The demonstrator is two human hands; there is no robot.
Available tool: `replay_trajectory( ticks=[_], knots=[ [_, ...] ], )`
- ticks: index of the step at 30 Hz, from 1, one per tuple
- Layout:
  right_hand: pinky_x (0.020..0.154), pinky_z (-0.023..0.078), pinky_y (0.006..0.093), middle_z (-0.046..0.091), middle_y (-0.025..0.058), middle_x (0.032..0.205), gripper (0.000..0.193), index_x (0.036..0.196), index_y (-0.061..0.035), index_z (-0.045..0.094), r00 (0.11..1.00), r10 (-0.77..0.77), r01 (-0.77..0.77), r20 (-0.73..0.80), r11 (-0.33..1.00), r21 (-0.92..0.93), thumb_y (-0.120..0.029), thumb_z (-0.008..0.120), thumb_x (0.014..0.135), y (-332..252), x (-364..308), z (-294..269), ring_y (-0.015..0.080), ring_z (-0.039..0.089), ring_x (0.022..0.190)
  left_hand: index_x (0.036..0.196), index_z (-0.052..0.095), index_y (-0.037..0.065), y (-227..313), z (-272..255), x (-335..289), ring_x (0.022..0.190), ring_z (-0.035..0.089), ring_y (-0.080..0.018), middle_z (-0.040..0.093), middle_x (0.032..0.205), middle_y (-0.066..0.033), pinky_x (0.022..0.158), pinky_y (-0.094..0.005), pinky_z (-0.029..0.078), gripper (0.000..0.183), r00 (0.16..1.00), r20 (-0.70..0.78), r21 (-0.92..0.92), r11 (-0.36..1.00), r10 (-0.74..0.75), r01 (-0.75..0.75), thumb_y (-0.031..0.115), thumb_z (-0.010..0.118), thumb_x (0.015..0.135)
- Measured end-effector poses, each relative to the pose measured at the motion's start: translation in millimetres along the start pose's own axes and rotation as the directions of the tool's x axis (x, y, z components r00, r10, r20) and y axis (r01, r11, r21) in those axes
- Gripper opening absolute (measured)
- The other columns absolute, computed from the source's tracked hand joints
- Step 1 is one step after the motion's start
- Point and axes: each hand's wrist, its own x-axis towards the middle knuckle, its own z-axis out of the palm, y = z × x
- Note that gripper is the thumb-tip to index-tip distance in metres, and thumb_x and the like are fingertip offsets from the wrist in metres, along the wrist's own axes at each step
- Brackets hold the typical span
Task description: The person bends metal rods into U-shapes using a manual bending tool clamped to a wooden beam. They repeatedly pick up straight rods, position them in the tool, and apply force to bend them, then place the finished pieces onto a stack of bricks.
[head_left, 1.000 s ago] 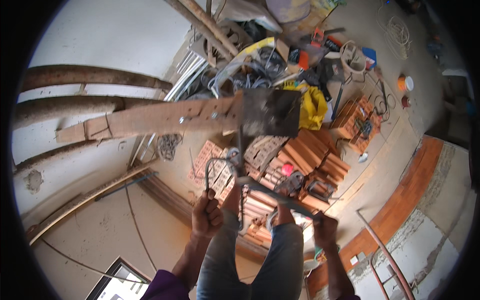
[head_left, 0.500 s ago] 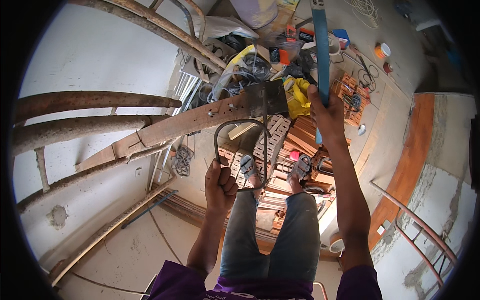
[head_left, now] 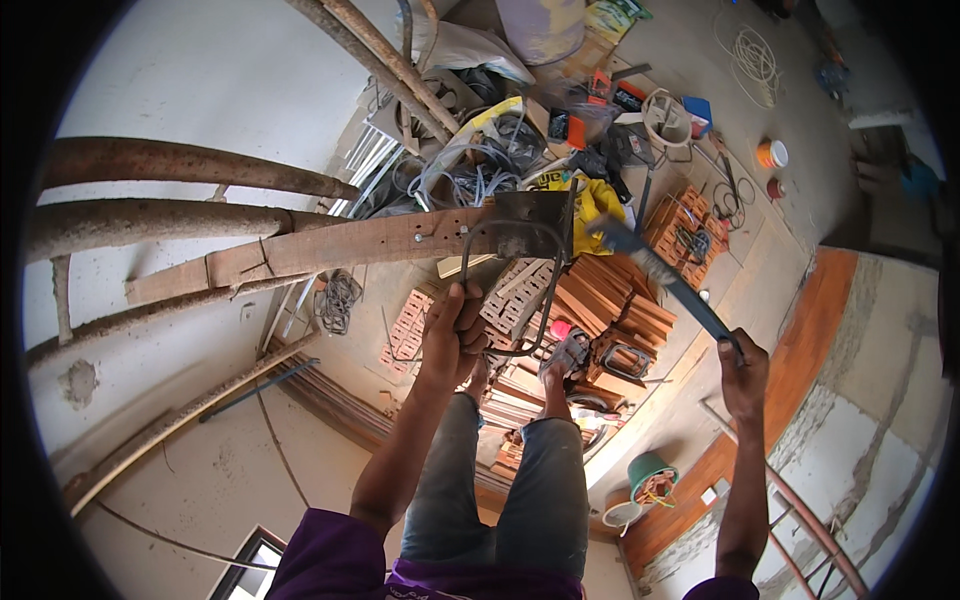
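My left hand (head_left: 455, 335) is closed round one side of a rectangular steel rod loop (head_left: 552, 303) with rounded corners. The loop's upper part lies against the dark metal plate (head_left: 530, 208) at the end of a wooden plank (head_left: 350, 245); one rod end sticks up by the plate's right edge. My right hand (head_left: 743, 375) grips the lower end of a long blue metal bar (head_left: 695, 303). The bar slants up to the left, its far end blurred near the loop's free end; whether they touch I cannot tell.
Rusty scaffold pipes (head_left: 190, 162) run along the left. Below are stacked bricks (head_left: 600, 295), a yellow bag (head_left: 597, 205) and heaped tools and plastic. A green bucket (head_left: 652, 470) stands at lower right, near a pinkish metal rail (head_left: 815, 525).
My right hand has swung right and down, tilting the blue bar from upright to a left slant. The left hand has moved slightly up and right with the loop. The view has shifted.
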Motion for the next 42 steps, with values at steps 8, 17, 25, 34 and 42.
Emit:
replay_trajectory(
  ticks=[8,17,25,34,42],
  knots=[
    [0.047,0.035,0.0317,0.048,0.0064,0.057,0.028,0.073,-0.0042,0.058,0.917,-0.341,0.391,0.208,0.869,-0.303,-0.028,0.070,0.084,-27.0,101.2,-45.9,0.0176,0.043,0.049,0.099,0.055,0.008,-13.4,3.1,-2.4,0.044,0.021,-0.0017,0.026,0.060,0.0087,0.039,-0.0189,0.019,0.028,0.995,-0.071,0.014,0.998,0.067,-0.066,0.032,0.042,0.103],
    [0.056,0.037,0.0384,0.049,0.0087,0.061,0.031,0.074,-0.0037,0.056,0.703,-0.603,0.711,0.377,0.596,-0.373,-0.026,0.078,0.073,-52.4,211.6,-53.8,0.0253,0.047,0.055,0.099,0.055,0.012,-21.8,8.2,-3.6,0.045,0.020,-0.0021,0.024,0.059,0.0098,0.040,-0.0186,0.019,0.023,0.998,-0.041,-0.024,0.998,0.055,-0.056,0.031,0.045,0.102],
    [0.060,0.037,0.0389,0.050,0.0101,0.065,0.029,0.076,-0.0026,0.055,0.646,-0.572,0.755,0.505,0.576,-0.314,-0.019,0.077,0.068,-59.8,262.2,-36.7,0.0266,0.050,0.061,0.100,0.058,0.007,-4.1,-5.4,11.4,0.044,0.023,-0.0010,0.029,0.057,0.0097,0.038,-0.0179,0.018,0.024,0.999,-0.042,-0.026,0.999,0.022,-0.023,0.028,0.048,0.101],
    [0.060,0.041,0.0411,0.052,0.0127,0.069,0.026,0.086,-0.0014,0.055,0.823,-0.445,0.560,0.354,0.740,-0.372,-0.019,0.073,0.078,19.4,180.3,-8.7,0.0298,0.052,0.064,0.107,0.053,0.004,-38.1,-15.5,7.4,0.044,0.020,-0.0024,0.025,0.058,0.0086,0.039,-0.0179,0.020,0.026,0.999,0.048,-0.339,0.941,0.014,0.003,0.027,0.041,0.103],
    [0.062,0.044,0.0375,0.055,0.0148,0.076,0.022,0.096,0.0020,0.057,0.831,-0.404,0.497,0.383,0.848,-0.185,-0.018,0.063,0.089,28.1,123.7,-1.3,0.0281,0.052,0.065,0.115,0.051,-0.001,-20.9,-31.4,10.2,0.044,0.022,-0.0034,0.025,0.058,0.0081,0.039,-0.0201,0.023,0.031,0.990,0.128,-0.300,0.954,0.059,-0.018,0.025,0.040,0.103]
  ],
)
